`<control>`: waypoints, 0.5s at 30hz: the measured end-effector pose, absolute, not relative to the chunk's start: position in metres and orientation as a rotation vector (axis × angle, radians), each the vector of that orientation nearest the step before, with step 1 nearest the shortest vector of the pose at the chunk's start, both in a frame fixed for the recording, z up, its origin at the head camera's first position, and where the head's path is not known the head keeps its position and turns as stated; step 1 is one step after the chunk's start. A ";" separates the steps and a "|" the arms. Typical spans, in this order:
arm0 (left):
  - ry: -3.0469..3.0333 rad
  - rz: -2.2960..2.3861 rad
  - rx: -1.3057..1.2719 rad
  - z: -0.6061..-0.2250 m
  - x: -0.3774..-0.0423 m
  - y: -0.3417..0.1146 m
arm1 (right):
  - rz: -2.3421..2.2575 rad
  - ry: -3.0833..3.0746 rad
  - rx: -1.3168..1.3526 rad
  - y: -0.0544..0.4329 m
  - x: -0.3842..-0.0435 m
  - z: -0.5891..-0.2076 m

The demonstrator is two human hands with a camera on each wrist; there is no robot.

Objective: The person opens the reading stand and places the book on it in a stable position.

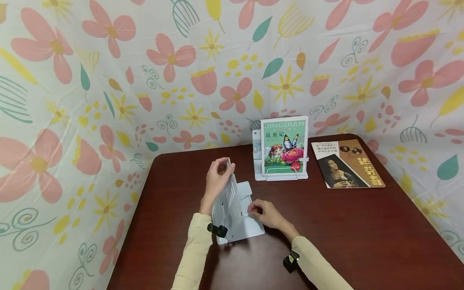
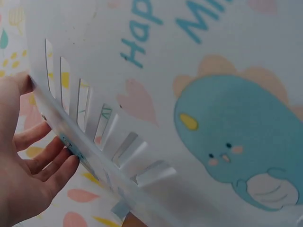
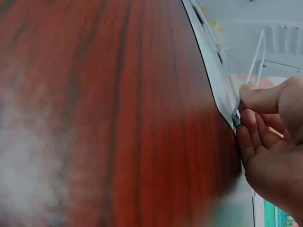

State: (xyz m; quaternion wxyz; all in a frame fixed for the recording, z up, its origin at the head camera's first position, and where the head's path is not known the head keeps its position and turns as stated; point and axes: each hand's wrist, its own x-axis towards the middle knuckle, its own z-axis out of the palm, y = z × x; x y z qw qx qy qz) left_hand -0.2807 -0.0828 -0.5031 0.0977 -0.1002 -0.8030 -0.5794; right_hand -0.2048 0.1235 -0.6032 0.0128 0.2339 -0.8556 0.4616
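A white folding book stand (image 1: 253, 228) lies partly unfolded on the table, its slotted panel (image 1: 233, 203) raised upright from the base. My left hand (image 1: 217, 181) pinches the panel's upper edge between thumb and fingers. In the left wrist view, the panel shows a blue cartoon dinosaur (image 2: 232, 137), lettering and a row of slots. On the base's right side my right hand (image 1: 269, 214) is at work. The right wrist view has its thumb and fingers pinching a thin white wire support (image 3: 258, 56) near the stand's edge.
Farther back, a second white stand (image 1: 258, 161) holds a green children's book (image 1: 275, 141) upright behind a wire rest. Right of it, a book with a portrait cover (image 1: 344, 173) lies flat. Flower-printed cloth (image 1: 188, 100) hangs behind the dark wooden table (image 1: 348, 233).
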 end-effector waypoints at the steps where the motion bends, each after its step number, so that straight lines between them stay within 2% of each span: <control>1: -2.389 -1.695 -0.296 -0.504 -0.281 -0.081 | 1.443 -2.670 0.727 0.123 -0.205 -0.604; 10: -2.445 -1.611 -0.255 -0.506 -0.280 -0.072 | 1.478 -2.665 0.749 0.124 -0.206 -0.604; 15: -2.412 -1.640 -0.328 -0.508 -0.281 -0.076 | 1.565 -2.676 0.783 0.129 -0.203 -0.594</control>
